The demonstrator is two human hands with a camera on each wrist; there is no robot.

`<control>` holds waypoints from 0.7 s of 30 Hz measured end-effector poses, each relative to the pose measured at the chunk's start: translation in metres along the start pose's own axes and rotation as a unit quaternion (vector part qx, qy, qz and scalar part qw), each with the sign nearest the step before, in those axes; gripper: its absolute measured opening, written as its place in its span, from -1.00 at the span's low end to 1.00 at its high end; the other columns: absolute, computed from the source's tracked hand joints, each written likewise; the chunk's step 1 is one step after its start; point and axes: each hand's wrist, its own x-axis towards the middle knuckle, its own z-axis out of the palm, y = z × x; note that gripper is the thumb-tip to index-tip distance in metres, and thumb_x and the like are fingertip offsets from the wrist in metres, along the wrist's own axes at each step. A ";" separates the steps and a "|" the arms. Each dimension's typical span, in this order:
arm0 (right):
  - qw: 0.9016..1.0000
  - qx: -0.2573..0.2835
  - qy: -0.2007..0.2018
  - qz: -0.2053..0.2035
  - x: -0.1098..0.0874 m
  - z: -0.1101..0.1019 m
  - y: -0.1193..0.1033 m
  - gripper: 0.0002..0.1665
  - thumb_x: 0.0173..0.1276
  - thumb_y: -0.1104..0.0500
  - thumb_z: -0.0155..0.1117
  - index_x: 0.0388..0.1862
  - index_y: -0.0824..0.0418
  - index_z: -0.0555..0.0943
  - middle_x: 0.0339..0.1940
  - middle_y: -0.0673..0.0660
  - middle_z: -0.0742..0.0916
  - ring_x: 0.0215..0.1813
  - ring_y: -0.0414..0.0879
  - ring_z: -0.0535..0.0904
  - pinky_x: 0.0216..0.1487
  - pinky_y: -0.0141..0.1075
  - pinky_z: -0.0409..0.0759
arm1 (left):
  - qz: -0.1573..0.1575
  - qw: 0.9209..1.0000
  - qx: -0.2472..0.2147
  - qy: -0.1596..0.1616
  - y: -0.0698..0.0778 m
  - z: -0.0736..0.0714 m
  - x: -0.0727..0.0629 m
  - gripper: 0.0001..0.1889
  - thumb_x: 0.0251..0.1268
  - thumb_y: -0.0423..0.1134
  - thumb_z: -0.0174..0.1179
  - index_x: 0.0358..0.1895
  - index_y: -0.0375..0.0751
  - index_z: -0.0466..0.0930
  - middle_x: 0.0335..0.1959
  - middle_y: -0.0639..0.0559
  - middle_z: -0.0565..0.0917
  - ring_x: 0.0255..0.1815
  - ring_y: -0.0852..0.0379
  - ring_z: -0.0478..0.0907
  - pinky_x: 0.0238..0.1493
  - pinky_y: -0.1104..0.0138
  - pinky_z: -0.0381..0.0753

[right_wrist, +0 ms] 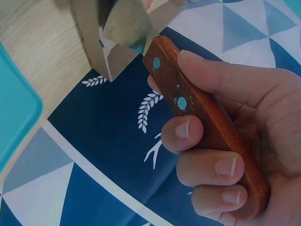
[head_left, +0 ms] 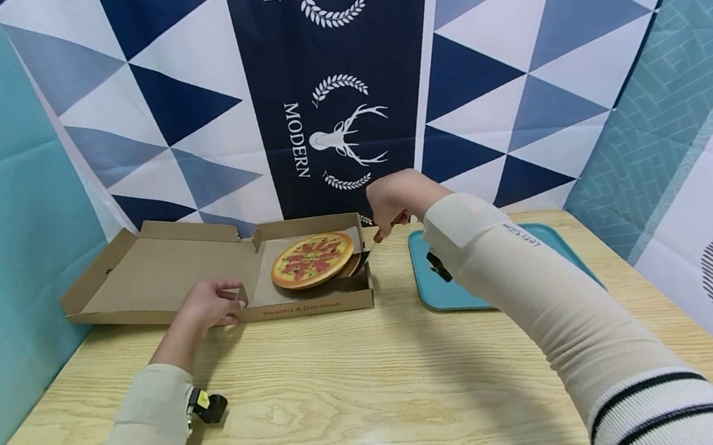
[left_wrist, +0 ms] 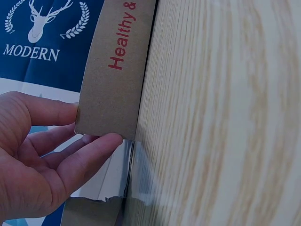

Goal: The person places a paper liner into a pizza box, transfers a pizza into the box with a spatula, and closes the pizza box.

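Note:
A cardboard pizza box (head_left: 313, 307) lies open at the back left, its lid folded out to the left. Inside is a round pizza (head_left: 312, 260), slightly tilted, with red and green toppings. My right hand (head_left: 393, 197) grips the wooden handle (right_wrist: 207, 122) of a pizza server, fingers curled round it and thumb along its edge. The server's metal blade (right_wrist: 129, 23) slopes over the box's right wall and reaches the pizza's right edge, its tip hidden there. With thumb and fingers, my left hand (left_wrist: 51, 155) holds the left end of the box's front wall (left_wrist: 110, 94).
Right of the box, a blue tray (head_left: 448, 289) sits on the wooden table (head_left: 322, 393), partly hidden by my right forearm. A patterned cloth (head_left: 339, 57) hangs directly behind the box. Teal curtain (head_left: 3, 216) closes off the left side.

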 end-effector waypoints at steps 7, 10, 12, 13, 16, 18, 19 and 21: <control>1.000 0.008 -0.004 0.007 -0.004 -0.001 0.003 -0.86 0.24 0.14 0.39 -0.40 0.20 0.68 -0.61 0.02 0.53 -0.54 -0.15 0.42 -0.53 -0.35 0.33 | -0.001 1.000 0.000 0.001 0.000 0.000 0.000 -0.42 0.30 -0.54 0.16 0.37 -0.53 0.24 0.20 -0.52 0.37 -0.16 -0.03 0.60 -0.23 0.26 0.71; 1.000 0.011 -0.008 0.009 -0.006 -0.002 0.004 -0.86 0.25 0.14 0.39 -0.40 0.20 0.68 -0.62 0.02 0.52 -0.53 -0.14 0.42 -0.53 -0.36 0.33 | -0.001 1.000 -0.001 0.000 0.000 0.000 0.000 -0.42 0.30 -0.54 0.16 0.37 -0.53 0.24 0.20 -0.52 0.37 -0.15 -0.03 0.60 -0.23 0.26 0.71; 1.000 0.014 -0.012 0.009 -0.007 -0.002 0.004 -0.86 0.25 0.15 0.39 -0.40 0.21 0.68 -0.61 0.03 0.53 -0.53 -0.14 0.43 -0.52 -0.36 0.34 | -0.001 1.000 0.000 0.000 0.000 0.000 0.000 -0.42 0.30 -0.54 0.16 0.37 -0.53 0.24 0.19 -0.52 0.37 -0.14 -0.04 0.60 -0.23 0.27 0.71; 1.000 0.015 -0.013 0.010 -0.008 -0.003 0.005 -0.86 0.25 0.15 0.39 -0.40 0.21 0.68 -0.60 0.04 0.54 -0.52 -0.14 0.44 -0.51 -0.36 0.36 | -0.001 1.000 0.001 0.001 0.000 0.000 0.000 -0.43 0.30 -0.54 0.16 0.37 -0.53 0.25 0.19 -0.52 0.37 -0.14 -0.04 0.60 -0.23 0.27 0.71; 1.000 0.015 -0.013 0.011 -0.011 -0.004 0.005 -0.87 0.24 0.15 0.40 -0.38 0.21 0.69 -0.57 0.05 0.57 -0.52 -0.14 0.46 -0.48 -0.36 0.40 | -0.001 1.000 0.002 0.002 -0.001 0.000 0.000 -0.43 0.30 -0.55 0.16 0.36 -0.53 0.25 0.19 -0.51 0.38 -0.13 -0.04 0.60 -0.23 0.27 0.71; 1.000 0.010 -0.010 0.013 -0.013 -0.006 0.006 -0.86 0.23 0.15 0.41 -0.34 0.21 0.71 -0.54 0.05 0.60 -0.52 -0.14 0.48 -0.47 -0.36 0.45 | 0.000 1.000 0.003 0.002 -0.001 0.000 0.000 -0.43 0.29 -0.55 0.17 0.36 -0.53 0.25 0.19 -0.52 0.38 -0.13 -0.04 0.60 -0.23 0.27 0.71; 1.000 0.007 -0.008 0.013 -0.015 -0.007 0.005 -0.85 0.22 0.15 0.41 -0.31 0.22 0.72 -0.53 0.05 0.61 -0.51 -0.14 0.49 -0.45 -0.36 0.48 | -0.001 1.000 0.001 0.002 -0.001 0.000 0.000 -0.43 0.29 -0.55 0.16 0.36 -0.53 0.25 0.19 -0.52 0.38 -0.13 -0.04 0.60 -0.23 0.27 0.71; 1.000 -0.001 -0.005 0.015 -0.017 -0.009 0.005 -0.82 0.21 0.13 0.42 -0.28 0.22 0.72 -0.49 0.05 0.64 -0.51 -0.15 0.52 -0.43 -0.37 0.53 | -0.002 1.000 -0.002 0.002 -0.001 0.000 0.001 -0.43 0.29 -0.55 0.16 0.37 -0.53 0.25 0.20 -0.52 0.37 -0.13 -0.04 0.60 -0.23 0.28 0.71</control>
